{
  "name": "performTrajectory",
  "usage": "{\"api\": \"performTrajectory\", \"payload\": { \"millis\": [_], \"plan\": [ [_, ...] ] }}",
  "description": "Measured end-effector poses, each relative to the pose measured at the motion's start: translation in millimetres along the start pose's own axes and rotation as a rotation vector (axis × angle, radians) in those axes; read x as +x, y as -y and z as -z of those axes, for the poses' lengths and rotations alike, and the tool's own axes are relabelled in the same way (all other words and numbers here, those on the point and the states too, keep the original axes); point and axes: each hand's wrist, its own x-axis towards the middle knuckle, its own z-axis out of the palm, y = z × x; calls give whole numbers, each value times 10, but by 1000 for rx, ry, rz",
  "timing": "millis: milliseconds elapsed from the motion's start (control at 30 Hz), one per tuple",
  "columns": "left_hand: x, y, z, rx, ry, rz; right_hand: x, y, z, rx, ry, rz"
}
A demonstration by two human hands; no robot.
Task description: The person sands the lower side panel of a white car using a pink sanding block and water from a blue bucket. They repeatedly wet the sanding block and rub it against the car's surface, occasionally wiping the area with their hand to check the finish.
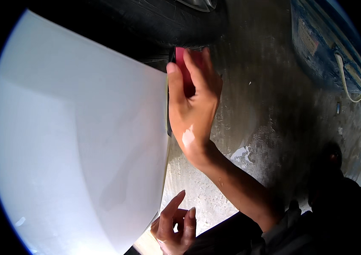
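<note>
- Beside the white panel, my right hand grips the red block, near the tyre.
- My left hand, loosely curled, looks empty.
- I'd judge the block light, perhaps slippery; I'd pinch its sides.
- Beyond: grey floor, blue container.

Vehicle body panel: left of frame. Tyre: top centre, beyond the panel's upper-right corner. Block in my right hand, just below the tyre, beside the panel's right edge. My left hand: bottom centre, near the panel's lower-right edge. Rope-handled container: upper right.
</note>
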Motion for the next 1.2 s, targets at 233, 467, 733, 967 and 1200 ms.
{"api": "performTrajectory", "payload": {
  "millis": [233, 467, 733, 967, 1200],
  "plan": [
    [47, -19, -42, 9, 10, -36, -76, -16, -63, -33, -39, -45],
    [135, -42, -51, 15, -2, -86, -318, 84, -66, -37, -49, 4],
    [119, -29, -62, 48, -3, -103, -397, 235, 35, -139, 20, -25],
    [411, -90, -219, 237, -72, -358, 153, -189, 84, -296, -127, -10],
    [1300, -167, -452, 1023, -220, -490, 120, -552, 625, 9, -15, -74]
  ]
}}
